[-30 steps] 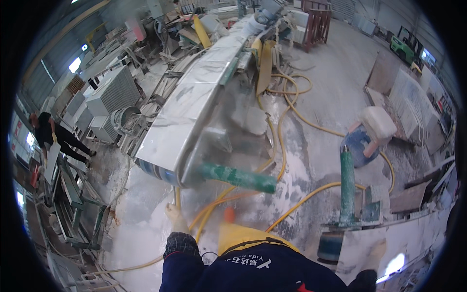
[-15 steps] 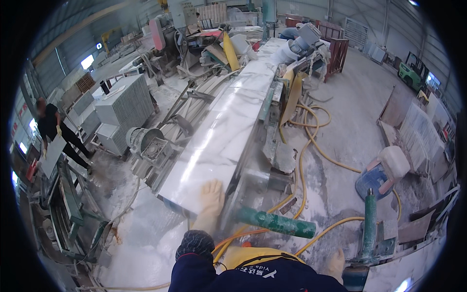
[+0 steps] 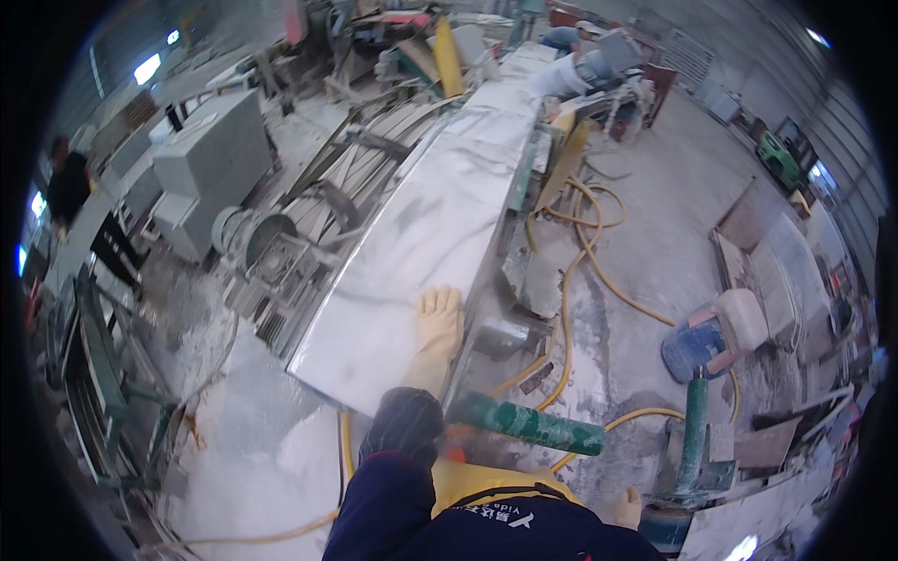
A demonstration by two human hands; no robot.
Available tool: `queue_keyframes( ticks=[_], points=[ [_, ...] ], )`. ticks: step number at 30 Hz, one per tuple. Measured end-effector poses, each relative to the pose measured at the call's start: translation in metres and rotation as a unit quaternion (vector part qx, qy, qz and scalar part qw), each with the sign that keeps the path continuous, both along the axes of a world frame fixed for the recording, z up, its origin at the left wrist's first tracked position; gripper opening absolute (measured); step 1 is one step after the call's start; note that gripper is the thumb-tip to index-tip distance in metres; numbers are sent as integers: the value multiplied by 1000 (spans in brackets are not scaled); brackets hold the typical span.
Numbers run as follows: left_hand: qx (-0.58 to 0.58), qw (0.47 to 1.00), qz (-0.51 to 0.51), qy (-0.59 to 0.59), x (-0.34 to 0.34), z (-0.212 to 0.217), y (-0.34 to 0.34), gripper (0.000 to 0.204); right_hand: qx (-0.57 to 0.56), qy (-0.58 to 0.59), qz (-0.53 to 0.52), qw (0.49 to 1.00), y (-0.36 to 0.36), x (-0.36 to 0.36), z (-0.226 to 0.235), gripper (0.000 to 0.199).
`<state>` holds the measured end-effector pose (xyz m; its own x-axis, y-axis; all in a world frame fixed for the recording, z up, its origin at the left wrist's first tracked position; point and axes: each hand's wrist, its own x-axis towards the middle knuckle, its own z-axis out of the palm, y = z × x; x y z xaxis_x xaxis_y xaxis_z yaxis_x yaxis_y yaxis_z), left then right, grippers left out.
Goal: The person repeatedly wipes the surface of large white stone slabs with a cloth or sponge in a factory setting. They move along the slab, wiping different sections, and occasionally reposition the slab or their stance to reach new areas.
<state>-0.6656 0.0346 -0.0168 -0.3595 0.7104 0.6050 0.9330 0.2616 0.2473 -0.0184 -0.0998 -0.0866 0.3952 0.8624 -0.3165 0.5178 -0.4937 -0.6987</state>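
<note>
A long white marble slab [image 3: 374, 271] with grey veins and a shiny surface stretches away from me on a machine bed. Near its close end, by the right edge, my left hand [image 3: 438, 323] lies palm down in a cream glove, fingers extended. My right hand [image 3: 629, 508], also gloved, hangs low at my right side. Only part of it shows past my dark blue jacket, and its fingers are mostly hidden. Between the hands, just beyond my yellow apron [image 3: 468, 480], a green roller [image 3: 533, 425] juts out to the right.
A motor [image 3: 253, 238] sits left of the slab. Yellow hoses [image 3: 568, 327] loop over the floor on the right, near a blue-and-white plastic container [image 3: 692, 351] and an upright green post [image 3: 692, 430]. One person [image 3: 70, 192] stands at left; another [image 3: 566, 39] bends at the far end.
My left hand has moved forward along the slab, with more of my sleeve now in view. The whole view has shifted a little. The person at the far end shows more of the head.
</note>
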Motion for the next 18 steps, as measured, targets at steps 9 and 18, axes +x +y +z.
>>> queue_keyframes(
  ticks=[9, 18],
  points=[
    [-135, 987, 15, -90, 35, 7, -108, 48, -104, -58, 208, 971, 116, 19, -8, 45],
    [-104, 972, 126, -170, 79, 35, -244, 47, -59, -101, 436, 893, 288, -86, 26, 48]
  ],
)
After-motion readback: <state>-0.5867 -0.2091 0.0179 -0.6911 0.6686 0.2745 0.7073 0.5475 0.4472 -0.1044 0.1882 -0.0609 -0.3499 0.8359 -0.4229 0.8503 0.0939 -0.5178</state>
